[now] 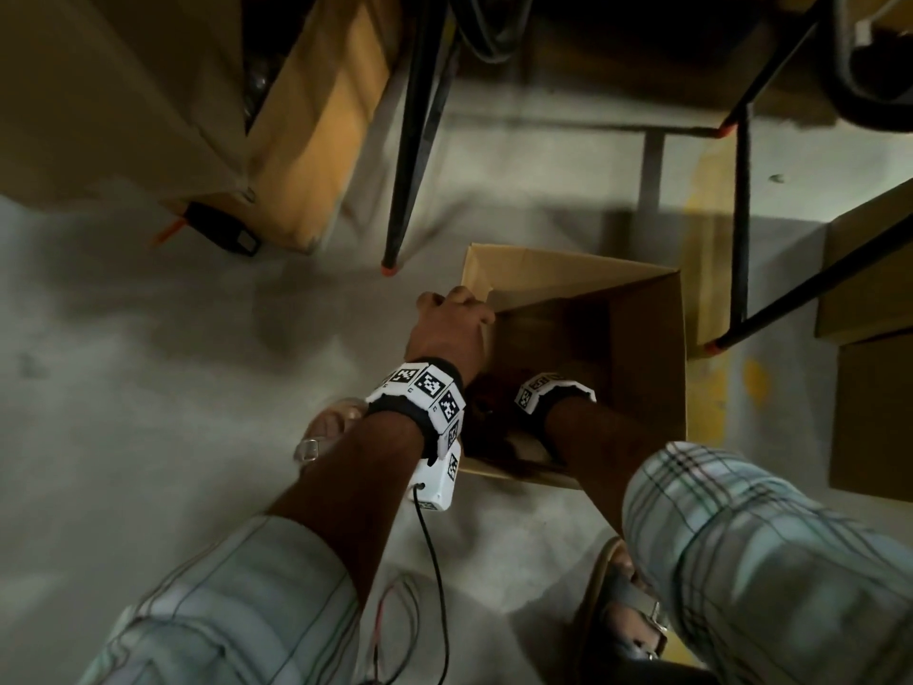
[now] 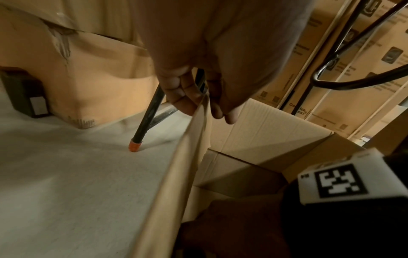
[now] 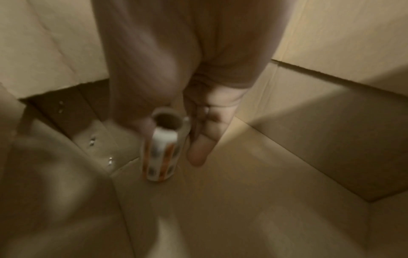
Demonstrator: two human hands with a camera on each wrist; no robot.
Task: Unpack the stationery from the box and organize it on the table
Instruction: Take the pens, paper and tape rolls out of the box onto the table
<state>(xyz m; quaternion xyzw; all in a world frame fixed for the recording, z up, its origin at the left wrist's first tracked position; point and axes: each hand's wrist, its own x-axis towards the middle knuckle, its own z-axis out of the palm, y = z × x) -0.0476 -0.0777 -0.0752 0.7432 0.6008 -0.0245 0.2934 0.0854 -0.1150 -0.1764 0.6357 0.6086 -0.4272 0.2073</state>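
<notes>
An open brown cardboard box [image 1: 642,328] stands on the grey floor. My left hand [image 1: 452,318] grips the top edge of its left flap [image 2: 176,174], fingers outside and thumb inside. My right hand [image 3: 170,143] reaches deep into the box; in the head view only its wristband [image 1: 548,393] shows. In the right wrist view, thumb and fingers pinch a roll of tape [image 3: 162,157], white with orange and dark marks, held on edge just above the box bottom. The picture is blurred. I see no other stationery in the box.
Black table legs [image 1: 402,165] with orange feet [image 1: 390,270] stand just behind and to the right of the box. Larger cardboard boxes [image 1: 296,116] sit at back left and at the right [image 1: 869,289]. A wire [image 1: 435,561] hangs from my left wrist. My sandalled feet [image 1: 627,610] flank the box.
</notes>
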